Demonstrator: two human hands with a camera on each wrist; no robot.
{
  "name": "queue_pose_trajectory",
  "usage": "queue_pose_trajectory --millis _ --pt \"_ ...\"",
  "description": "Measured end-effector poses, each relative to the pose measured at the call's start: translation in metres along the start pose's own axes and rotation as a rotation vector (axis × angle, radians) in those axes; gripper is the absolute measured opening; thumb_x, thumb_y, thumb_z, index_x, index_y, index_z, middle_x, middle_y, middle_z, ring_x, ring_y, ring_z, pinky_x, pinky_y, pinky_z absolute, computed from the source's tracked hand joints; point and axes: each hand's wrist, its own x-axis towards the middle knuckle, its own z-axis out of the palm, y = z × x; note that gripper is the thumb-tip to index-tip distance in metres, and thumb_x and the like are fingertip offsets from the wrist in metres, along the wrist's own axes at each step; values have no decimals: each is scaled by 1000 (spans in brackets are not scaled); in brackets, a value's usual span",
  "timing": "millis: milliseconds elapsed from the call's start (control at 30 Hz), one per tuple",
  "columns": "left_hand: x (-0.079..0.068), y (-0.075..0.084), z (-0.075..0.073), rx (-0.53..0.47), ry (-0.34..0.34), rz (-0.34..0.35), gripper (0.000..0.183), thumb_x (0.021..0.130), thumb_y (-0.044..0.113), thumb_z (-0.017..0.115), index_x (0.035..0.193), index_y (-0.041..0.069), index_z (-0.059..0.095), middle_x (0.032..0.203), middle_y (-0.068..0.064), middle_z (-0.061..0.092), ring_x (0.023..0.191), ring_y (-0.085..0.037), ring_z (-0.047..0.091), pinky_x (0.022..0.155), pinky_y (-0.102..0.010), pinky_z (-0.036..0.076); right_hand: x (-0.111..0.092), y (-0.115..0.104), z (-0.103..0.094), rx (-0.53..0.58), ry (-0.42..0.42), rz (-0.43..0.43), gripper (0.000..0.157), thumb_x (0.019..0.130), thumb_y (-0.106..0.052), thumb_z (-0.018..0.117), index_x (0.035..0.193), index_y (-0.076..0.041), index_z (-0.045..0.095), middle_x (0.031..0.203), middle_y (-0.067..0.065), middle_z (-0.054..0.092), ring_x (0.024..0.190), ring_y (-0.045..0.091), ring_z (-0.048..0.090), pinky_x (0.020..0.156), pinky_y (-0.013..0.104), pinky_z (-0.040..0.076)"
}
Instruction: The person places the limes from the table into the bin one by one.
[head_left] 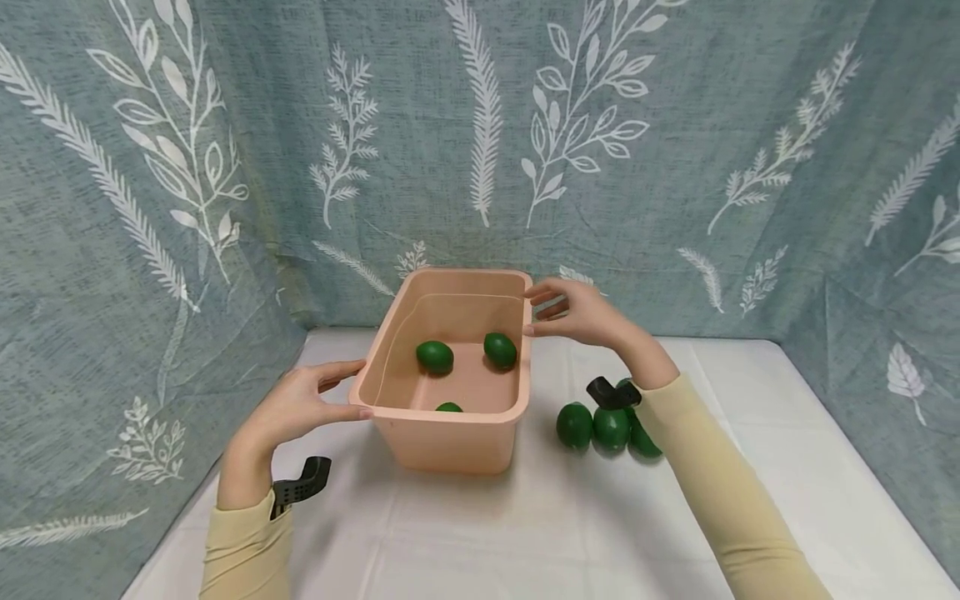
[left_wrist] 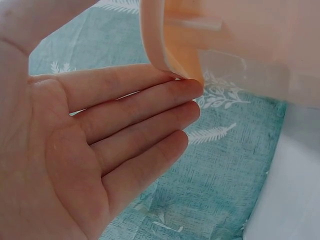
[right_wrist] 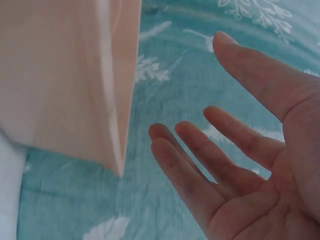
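Note:
A peach-coloured plastic bin (head_left: 448,442) stands on the white table with dark green oval fruits in it. One fruit (head_left: 435,357) lies left of the middle, a second (head_left: 499,351) by the right wall, and the top of a third (head_left: 449,407) shows behind the front wall. At the bin's front left corner, my left hand (head_left: 300,404) touches the rim; its fingers (left_wrist: 145,115) are straight in the left wrist view. My right hand (head_left: 581,312) is beside the right rim, fingers spread and loosely bent. In the right wrist view, a gap separates the fingertips (right_wrist: 159,145) from the bin.
Several more green fruits (head_left: 611,429) sit together on the table right of the bin, partly hidden by the right wrist's black camera mount (head_left: 613,393). A teal curtain (head_left: 420,167) with white leaf prints hangs behind the white tabletop (head_left: 465,542) and at both sides.

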Motion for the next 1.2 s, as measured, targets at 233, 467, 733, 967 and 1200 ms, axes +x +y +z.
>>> queue_pose_trajectory --millis 233,467,733,967,1200 --pt "0 1 1 9 4 5 74 76 43 78 136 8 52 137 -11 54 129 -37 47 105 -50 43 -21 18 -9 -29 39 43 60 81 -38 75 133 -17 52 132 10 55 113 29 60 89 39 55" --pt "0 0 1 8 4 8 74 76 43 78 136 9 52 137 -12 54 128 -38 47 105 -52 43 -39 40 -15 -39 67 84 63 81 -40 74 135 -16 51 133 14 54 114 32 59 90 40 55" --pt "2 1 1 12 -6 7 74 77 44 77 137 9 51 138 -12 53 129 -38 46 105 -52 43 -57 67 -23 -44 90 133 64 81 -40 74 134 -13 51 134 15 53 115 34 58 90 42 54" --pt "2 1 0 9 -4 9 73 77 43 76 137 8 52 137 -13 53 129 -39 46 105 -53 42 -73 85 -26 -54 106 155 63 82 -39 73 134 -11 51 134 17 53 116 35 57 93 44 53" --pt "1 2 1 15 -1 12 73 78 42 77 137 7 52 137 -13 53 128 -40 46 104 -53 43 -89 102 -29 -88 131 180 62 84 -40 71 133 -9 52 131 20 54 116 38 56 93 46 52"
